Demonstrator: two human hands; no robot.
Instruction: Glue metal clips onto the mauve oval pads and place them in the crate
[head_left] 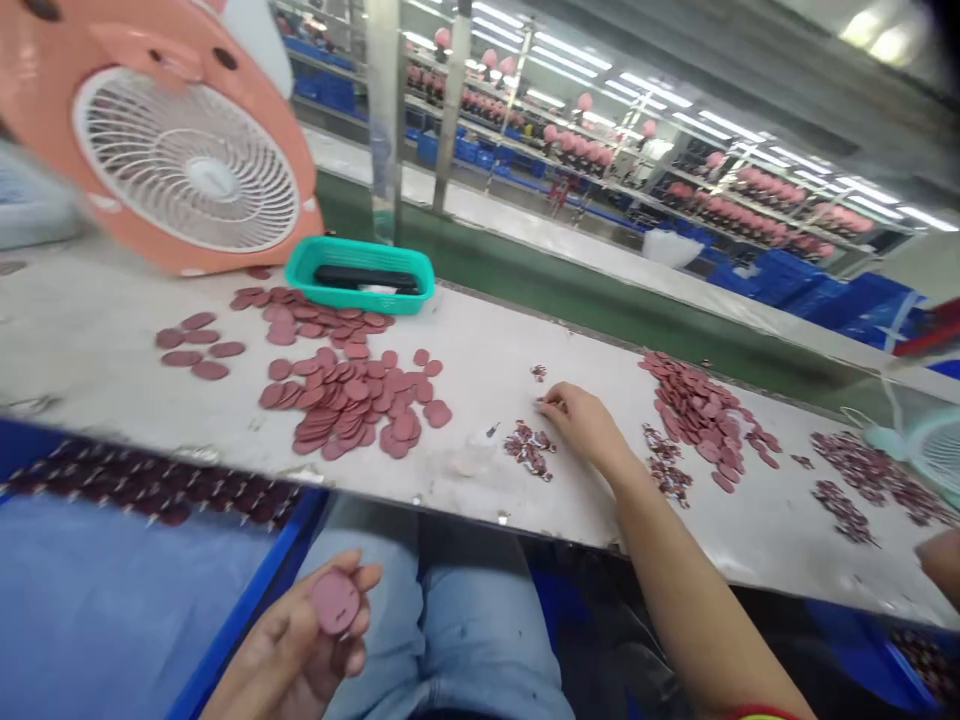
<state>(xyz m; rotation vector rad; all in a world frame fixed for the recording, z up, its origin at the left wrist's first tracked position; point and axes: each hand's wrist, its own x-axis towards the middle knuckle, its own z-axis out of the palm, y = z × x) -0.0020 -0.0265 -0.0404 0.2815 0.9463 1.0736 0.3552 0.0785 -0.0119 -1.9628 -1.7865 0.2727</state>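
Over the lap, just off the front edge of the bench (487, 335), the left hand (289, 640) is holding a dusky-pink disc (335, 602); its fingers are gripping it near the rim, leaving the face with its small dark slits showing. On the far side, above the bench or touching it, the right hand (589, 425) is reaching between a small heap of brownish, shiny bits (529, 448) and a tinier cluster (538, 372). Its thumb and fingers are meeting at the tips — whether they are pinching a bit, I cannot tell at this size. Off to the left, loose discs (349, 400) are lying in an overlapping pile near a green basket (337, 295) and an orange fan (191, 235).

As I judge it, the held disc is running the plainest risk: nothing but the lap is waiting beneath it, so a slackening grip would be dropping it onto the jeans (487, 630) or the floor. The bits are looking tiny and jumbled, so the right fingers may be catching two together or losing one. A second heap of bits (666, 468) is lying right beside the right forearm — a careless sideways sweep could be scattering it.
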